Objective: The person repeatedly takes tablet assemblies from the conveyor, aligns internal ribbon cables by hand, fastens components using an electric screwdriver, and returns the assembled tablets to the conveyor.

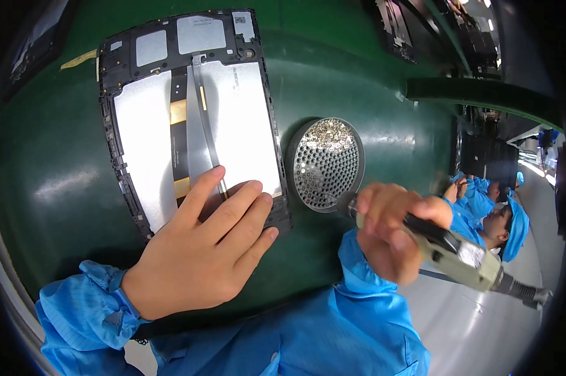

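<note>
An open tablet-like device frame (242,106), with a black border and silver plates, lies on the green work surface. My left hand (198,257) rests flat on its near part, fingers stretched out over the lower end of a thin dark ribbon cable (201,119). Wrapped around a pale green electric screwdriver (446,254) is my right hand (389,229), to the right of the frame. The screwdriver's tip end points left, toward a round perforated dish (320,182); whether it touches the dish I cannot tell. Small shiny screws (330,133) gather at the dish's far side.
A yellowish strip (78,59) lies beside the frame's far left corner. Dark device parts stand at the far left (35,50) and far right (395,31). A green rail (477,91) crosses the right side. Co-workers in blue (474,203) sit at the right.
</note>
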`<move>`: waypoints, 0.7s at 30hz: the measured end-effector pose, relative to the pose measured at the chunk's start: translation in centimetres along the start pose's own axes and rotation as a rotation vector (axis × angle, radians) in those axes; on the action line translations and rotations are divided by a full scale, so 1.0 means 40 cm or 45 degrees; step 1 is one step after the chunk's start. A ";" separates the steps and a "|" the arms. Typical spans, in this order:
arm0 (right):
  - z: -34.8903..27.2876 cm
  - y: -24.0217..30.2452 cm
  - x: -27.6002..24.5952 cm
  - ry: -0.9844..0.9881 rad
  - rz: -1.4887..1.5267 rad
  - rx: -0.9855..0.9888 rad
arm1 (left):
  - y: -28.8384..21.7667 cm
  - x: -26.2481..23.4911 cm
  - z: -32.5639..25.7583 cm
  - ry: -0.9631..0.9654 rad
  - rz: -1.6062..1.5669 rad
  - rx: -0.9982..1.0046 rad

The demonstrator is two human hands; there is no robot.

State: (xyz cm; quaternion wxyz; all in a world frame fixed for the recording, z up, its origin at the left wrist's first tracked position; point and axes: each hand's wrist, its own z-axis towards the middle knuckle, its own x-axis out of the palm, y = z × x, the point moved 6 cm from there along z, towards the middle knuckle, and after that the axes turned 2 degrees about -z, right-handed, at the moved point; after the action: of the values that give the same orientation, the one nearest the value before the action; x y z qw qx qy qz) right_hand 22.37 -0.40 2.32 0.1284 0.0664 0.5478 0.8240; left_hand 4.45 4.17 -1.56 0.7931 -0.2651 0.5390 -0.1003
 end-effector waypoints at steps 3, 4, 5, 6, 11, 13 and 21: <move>0.002 0.063 0.006 -0.098 0.064 -0.124 | 0.001 0.001 0.000 0.017 -0.002 0.004; 0.001 0.073 0.008 -0.100 0.056 -0.120 | 0.001 0.002 0.002 0.029 0.020 0.023; 0.000 0.084 0.025 0.037 0.037 -0.124 | 0.002 0.003 0.004 0.029 0.011 0.027; -0.001 0.086 0.046 0.181 0.037 -0.128 | 0.003 0.002 0.000 0.022 0.003 0.016; 0.003 0.064 0.112 0.187 0.081 -0.101 | 0.007 -0.005 0.002 0.012 -0.036 -0.025; 0.001 0.059 0.113 0.172 0.072 -0.088 | 0.009 -0.001 0.005 0.011 -0.046 -0.035; -0.005 0.048 0.114 0.150 0.092 -0.066 | 0.007 -0.001 0.002 0.025 -0.025 -0.037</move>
State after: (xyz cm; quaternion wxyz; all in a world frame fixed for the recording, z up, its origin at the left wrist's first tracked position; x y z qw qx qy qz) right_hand 17.70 0.02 3.85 0.0678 0.0340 0.5302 0.8445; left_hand 4.47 4.46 -1.64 0.7829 -0.2810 0.5455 -0.1026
